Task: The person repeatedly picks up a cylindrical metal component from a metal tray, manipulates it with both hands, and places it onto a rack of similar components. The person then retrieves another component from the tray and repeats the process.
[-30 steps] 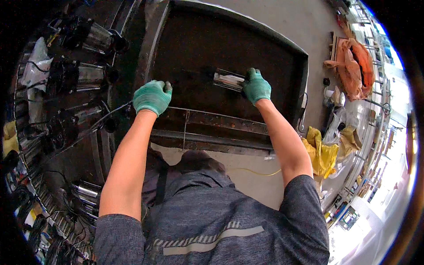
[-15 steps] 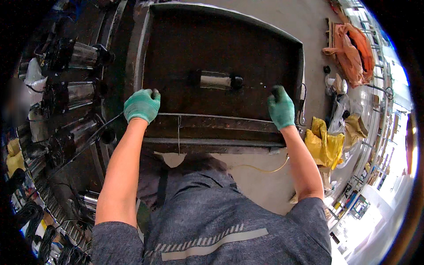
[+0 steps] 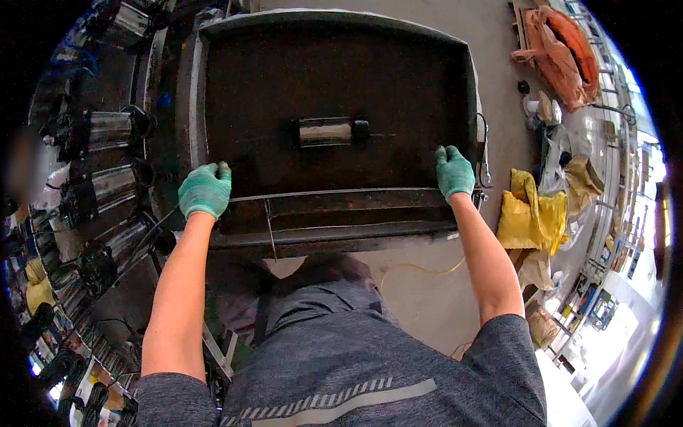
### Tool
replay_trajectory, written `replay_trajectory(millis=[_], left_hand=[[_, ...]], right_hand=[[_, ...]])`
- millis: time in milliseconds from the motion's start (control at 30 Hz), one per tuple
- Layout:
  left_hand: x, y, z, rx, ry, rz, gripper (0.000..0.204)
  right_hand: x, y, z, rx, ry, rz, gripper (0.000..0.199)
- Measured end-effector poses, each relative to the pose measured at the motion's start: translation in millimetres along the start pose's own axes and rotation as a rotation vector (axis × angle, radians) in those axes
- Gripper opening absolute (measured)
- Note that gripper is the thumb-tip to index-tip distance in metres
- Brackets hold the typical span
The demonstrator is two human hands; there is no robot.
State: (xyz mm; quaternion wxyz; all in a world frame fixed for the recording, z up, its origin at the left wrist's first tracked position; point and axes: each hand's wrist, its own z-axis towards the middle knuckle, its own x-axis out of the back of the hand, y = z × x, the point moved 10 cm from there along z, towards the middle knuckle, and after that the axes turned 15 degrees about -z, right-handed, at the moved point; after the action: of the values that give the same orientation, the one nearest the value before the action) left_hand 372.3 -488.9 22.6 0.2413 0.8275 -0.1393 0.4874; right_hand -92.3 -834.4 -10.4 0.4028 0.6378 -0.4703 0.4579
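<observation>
A large dark metal trough [image 3: 197,107] with a pale rim lies in front of me. Inside it, near the middle, rests a silver cylinder with black ends [image 3: 325,132], apparently a pump or motor. My left hand [image 3: 205,191], in a green knitted glove, is at the trough's near left corner with its fingers curled in. At the near right corner is my right hand [image 3: 455,173], gloved the same and also closed. What lies under the curled fingers of either hand is hidden; whether they grip the rim does not show.
Several similar silver and black cylinders [image 3: 112,132] stand along the left side. To the right on the floor lie a yellow sack [image 3: 530,213], an orange bag [image 3: 558,57] and clear plastic. A thin yellow hose [image 3: 427,269] runs below the trough.
The whole view has shifted and turned slightly, so the trough and cylinder sit further left. Against the trough, my right hand is nearer its right wall; my left hand stays by the left corner.
</observation>
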Motion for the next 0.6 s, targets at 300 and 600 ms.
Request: replay_trajectory(millis=[300,600], left_hand=[[-5.2,-3.8,1.2,-0.007,0.024,0.006,0.046],[-6.5,-3.3,1.5,0.016,0.001,0.029,0.047]], right_hand=[[5.9,-9.6,-4.2,0.01,-0.095,-0.058,0.044],[5.4,-7.6,-2.9,-0.01,-0.12,-0.065,0.043]])
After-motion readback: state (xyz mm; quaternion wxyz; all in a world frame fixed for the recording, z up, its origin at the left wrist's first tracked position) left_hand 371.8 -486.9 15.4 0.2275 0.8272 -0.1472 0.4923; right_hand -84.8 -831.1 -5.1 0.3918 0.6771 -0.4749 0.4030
